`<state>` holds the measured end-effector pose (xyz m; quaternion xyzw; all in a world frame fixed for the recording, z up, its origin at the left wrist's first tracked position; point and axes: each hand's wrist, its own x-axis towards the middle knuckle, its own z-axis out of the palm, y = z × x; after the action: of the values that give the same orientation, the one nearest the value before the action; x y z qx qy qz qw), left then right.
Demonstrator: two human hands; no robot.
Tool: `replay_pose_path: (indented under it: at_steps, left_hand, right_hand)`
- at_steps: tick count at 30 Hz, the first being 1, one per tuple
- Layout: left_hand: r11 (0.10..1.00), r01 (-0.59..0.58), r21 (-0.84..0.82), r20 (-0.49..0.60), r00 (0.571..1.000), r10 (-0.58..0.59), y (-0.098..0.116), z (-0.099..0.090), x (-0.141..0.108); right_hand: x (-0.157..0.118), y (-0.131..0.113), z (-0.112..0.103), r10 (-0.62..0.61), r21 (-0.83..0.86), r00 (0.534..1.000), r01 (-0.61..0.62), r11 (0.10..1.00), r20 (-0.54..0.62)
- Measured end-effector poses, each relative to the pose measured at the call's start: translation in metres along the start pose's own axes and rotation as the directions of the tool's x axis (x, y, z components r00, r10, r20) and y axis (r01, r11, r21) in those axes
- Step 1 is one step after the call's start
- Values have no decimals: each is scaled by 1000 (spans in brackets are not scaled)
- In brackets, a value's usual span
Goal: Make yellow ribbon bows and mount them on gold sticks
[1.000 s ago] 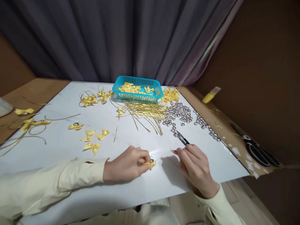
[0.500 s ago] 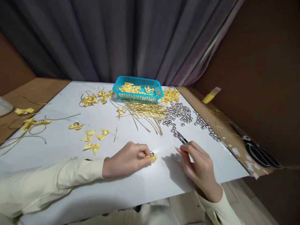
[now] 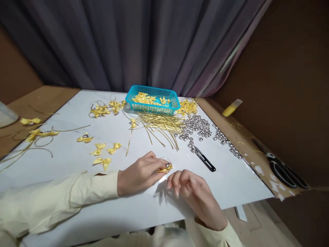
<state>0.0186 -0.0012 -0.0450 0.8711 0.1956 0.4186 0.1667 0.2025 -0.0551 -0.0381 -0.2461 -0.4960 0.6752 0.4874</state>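
Note:
Between the fingertips of my left hand (image 3: 144,173) is a yellow ribbon bow (image 3: 166,168) with a silver bead on it and a thin loop above. My right hand (image 3: 190,187) hovers just right of the bow, fingers curled loosely and apart, nothing visible in them. Black thread snips (image 3: 205,159) lie on the white board beyond my right hand, tips near the silver beads (image 3: 197,125). Several loose yellow bows (image 3: 102,161) rest left of my left hand. Gold cords (image 3: 161,122) lie in a bundle beyond both hands.
A blue basket (image 3: 154,109) of yellow bows stands at the back. Beaded bows with cords (image 3: 100,109) lie at the back left and left edge. Black-handled scissors (image 3: 282,171), paper scraps and a yellow tube (image 3: 232,107) lie on the right.
My right hand has let go of the snips, which now lie on the board, and has moved left towards the bow. My left hand still pinches the bow, now turned slightly.

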Motion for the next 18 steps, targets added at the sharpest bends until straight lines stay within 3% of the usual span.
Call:
replay_pose_path:
  at_steps: [5, 10, 14, 18]
  left_hand:
    - [996, 91, -20, 4, 996, -91, 2, 0, 0]
    - [992, 126, -24, 5, 992, -126, 3, 0, 1]
    - [999, 39, -26, 14, 999, -39, 3, 0, 0]
    - [998, -52, -20, 28, 998, 52, 0, 2, -3]
  right_hand:
    - [6, 1, 3, -25, 32, 999, 26, 999, -21]
    - [4, -2, 2, 156, 62, 976, -148, 987, -154]
    - [6, 2, 1, 305, 222, 924, -255, 941, -232]
    - [7, 5, 1, 388, 342, 895, -302, 890, -220]
